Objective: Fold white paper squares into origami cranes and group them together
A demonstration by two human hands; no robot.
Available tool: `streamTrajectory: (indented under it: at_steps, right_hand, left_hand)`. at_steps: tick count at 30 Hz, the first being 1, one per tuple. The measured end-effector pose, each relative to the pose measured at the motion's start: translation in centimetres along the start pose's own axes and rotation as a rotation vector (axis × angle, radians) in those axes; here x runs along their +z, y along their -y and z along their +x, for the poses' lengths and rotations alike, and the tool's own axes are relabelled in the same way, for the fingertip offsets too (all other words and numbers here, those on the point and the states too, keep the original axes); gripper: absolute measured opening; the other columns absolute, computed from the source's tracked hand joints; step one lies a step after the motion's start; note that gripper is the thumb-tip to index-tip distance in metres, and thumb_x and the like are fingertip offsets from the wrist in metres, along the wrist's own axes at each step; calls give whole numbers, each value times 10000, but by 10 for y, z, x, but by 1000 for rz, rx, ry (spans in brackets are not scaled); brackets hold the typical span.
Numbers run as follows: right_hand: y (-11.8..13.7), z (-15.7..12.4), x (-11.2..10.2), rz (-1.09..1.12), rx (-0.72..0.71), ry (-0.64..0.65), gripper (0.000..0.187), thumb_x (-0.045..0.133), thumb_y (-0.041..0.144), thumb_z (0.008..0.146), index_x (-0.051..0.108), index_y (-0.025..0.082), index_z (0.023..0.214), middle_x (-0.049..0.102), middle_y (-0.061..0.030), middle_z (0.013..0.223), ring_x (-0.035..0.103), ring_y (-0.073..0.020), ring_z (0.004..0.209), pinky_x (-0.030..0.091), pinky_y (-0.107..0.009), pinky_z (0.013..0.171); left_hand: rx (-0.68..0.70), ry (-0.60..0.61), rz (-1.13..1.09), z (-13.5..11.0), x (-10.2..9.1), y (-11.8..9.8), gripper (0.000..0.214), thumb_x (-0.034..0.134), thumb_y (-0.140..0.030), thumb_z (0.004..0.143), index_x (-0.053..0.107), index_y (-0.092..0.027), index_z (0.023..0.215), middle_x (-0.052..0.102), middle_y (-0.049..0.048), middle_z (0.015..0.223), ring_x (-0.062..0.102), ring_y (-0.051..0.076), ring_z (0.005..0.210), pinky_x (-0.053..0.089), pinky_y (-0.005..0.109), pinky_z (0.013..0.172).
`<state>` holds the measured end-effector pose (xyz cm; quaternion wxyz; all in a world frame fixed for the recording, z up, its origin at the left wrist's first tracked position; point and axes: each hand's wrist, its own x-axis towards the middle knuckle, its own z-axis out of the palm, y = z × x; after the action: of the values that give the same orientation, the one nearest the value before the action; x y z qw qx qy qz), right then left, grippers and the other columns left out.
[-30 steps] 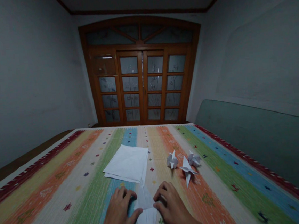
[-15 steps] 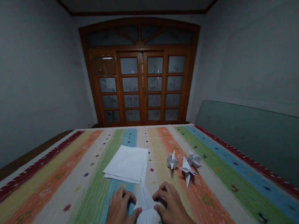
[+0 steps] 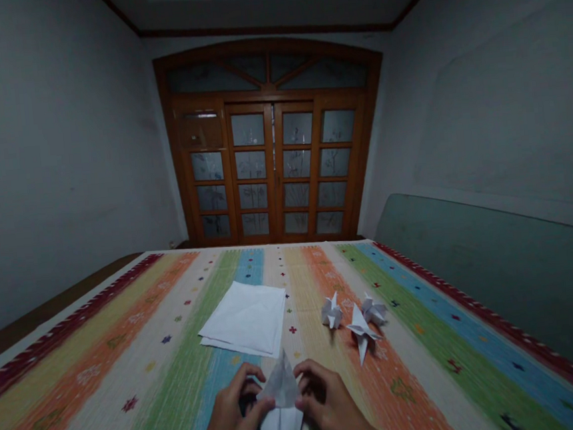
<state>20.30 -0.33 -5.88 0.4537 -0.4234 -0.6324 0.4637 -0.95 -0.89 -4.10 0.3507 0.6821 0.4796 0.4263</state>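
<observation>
A half-folded white paper piece (image 3: 281, 403) is pinched between both my hands near the bottom edge of the view, its pointed tip raised off the striped mat (image 3: 129, 362). My left hand (image 3: 231, 420) grips its left side with thumb and fingers closed. My right hand (image 3: 328, 409) grips its right side the same way. Just beyond lies a small stack of flat white paper sheets (image 3: 245, 319). To the right, three finished white paper cranes (image 3: 358, 319) stand close together on the mat.
The colourful striped mat covers the whole surface in front of me. A green padded board (image 3: 497, 270) runs along the right side. A wooden door with glass panes (image 3: 275, 169) stands at the far wall. Bare walls rise on both sides.
The paper piece was pressed flat on the mat under my fingers; now both hands have lifted its tip and pinch it. The view has tipped slightly.
</observation>
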Motion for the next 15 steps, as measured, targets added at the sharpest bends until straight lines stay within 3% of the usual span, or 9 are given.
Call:
streamTrajectory:
  at_steps: [4, 7, 10, 15]
  right_hand:
    - [7, -4, -4, -140, -108, -63, 193, 644, 201, 790, 707, 197, 972, 699, -37, 764, 689, -230, 726, 526, -324, 677]
    - [17, -8, -9, -344, -322, -93, 174, 589, 130, 832, 724, 210, 907, 728, -60, 788, 694, -229, 733, 531, -340, 697]
    - [26, -9, -11, -456, -601, -84, 238, 518, 91, 909, 726, 207, 930, 710, -72, 733, 666, -221, 675, 499, -316, 595]
    - [30, -5, -16, -464, -905, -110, 309, 493, 22, 926, 696, 206, 1068, 718, -91, 824, 664, -218, 720, 521, -318, 614]
  left_hand:
    - [58, -44, -30, -3, -5, -3, 150, 708, -333, 853, 668, -254, 974, 776, -21, 735, 748, 222, 686, 564, 263, 640]
    - [147, -80, 6, -9, -9, -4, 99, 699, -319, 875, 731, -288, 964, 817, -24, 812, 775, 212, 687, 622, 263, 684]
    - [248, -79, 69, -14, -13, -4, 132, 647, -275, 925, 771, -306, 960, 826, -30, 827, 763, 187, 606, 646, 263, 658]
    - [532, -120, 121, -10, -19, -7, 170, 620, -166, 947, 750, -273, 927, 842, 23, 990, 815, 225, 876, 662, 300, 815]
